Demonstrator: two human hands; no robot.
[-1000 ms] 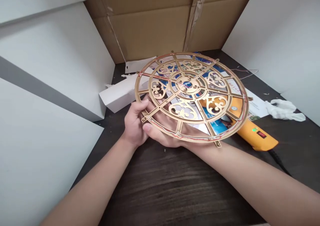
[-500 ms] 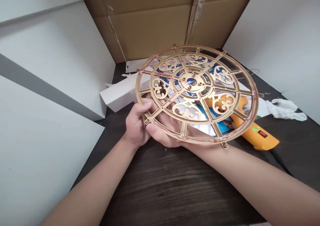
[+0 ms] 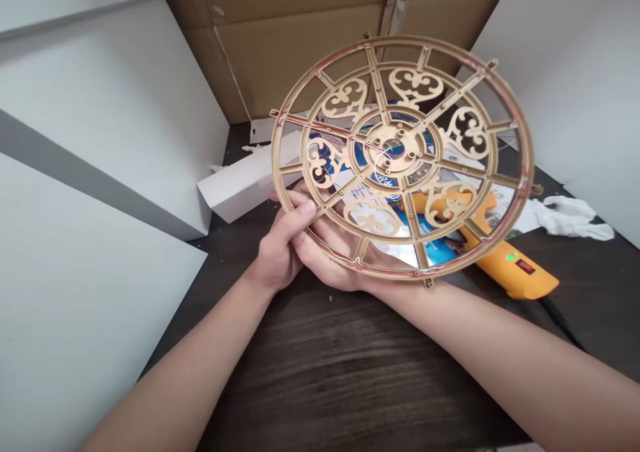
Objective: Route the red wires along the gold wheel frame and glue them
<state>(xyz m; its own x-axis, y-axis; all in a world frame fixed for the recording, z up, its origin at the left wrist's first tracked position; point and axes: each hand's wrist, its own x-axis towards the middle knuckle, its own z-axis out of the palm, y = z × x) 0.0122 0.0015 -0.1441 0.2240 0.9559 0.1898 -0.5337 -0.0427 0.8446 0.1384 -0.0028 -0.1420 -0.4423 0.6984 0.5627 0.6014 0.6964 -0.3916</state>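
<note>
A round gold openwork frame (image 3: 395, 239) with spokes, scroll ornaments and a central hub is held up in the air, tilted with its far side raised. Thin red and white wires run in its rim and along one spoke to the hub. My left hand (image 3: 283, 245) grips the near left rim, thumb on top. Beside it, my right hand (image 3: 330, 255) is wrapped round the same stretch of rim, its fingers partly hidden beneath the frame. Behind and below the frame lies an orange tool (image 3: 520, 269) with a red switch and a lit green light.
A long white box (image 3: 250, 185) lies left of the frame on the dark wooden table (image 3: 320, 372). Blue and white printed papers (image 3: 435, 245) lie under the frame. Crumpled white cloth or tissue (image 3: 570, 217) is at right. White panels and cardboard (image 3: 295, 52) enclose the table.
The round frame has tilted up, its far edge rising toward the cardboard, and it has turned a little. Both hands still grip the rim at the near left.
</note>
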